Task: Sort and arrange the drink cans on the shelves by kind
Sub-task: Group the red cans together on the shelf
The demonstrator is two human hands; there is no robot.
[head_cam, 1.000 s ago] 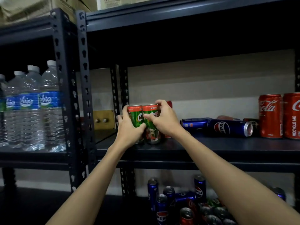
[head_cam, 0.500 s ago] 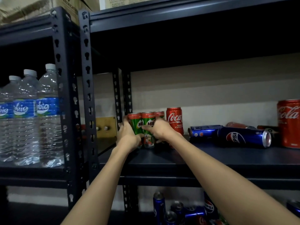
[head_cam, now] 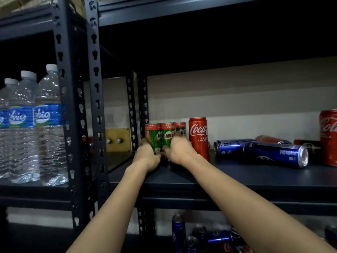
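Milo cans [head_cam: 165,136] upright, shelf [head_cam: 237,177] back-left corner, just beside Coke can [head_cam: 198,137] | L hand [head_cam: 148,156] + R hand [head_cam: 179,149] both clasp them low | you: square the row w/ even pressure, don't tip, release gently.

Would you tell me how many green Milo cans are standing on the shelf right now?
3, upright in a tight row at the shelf's left end: left Milo can, middle Milo can, right Milo can. Hands could hide more behind.
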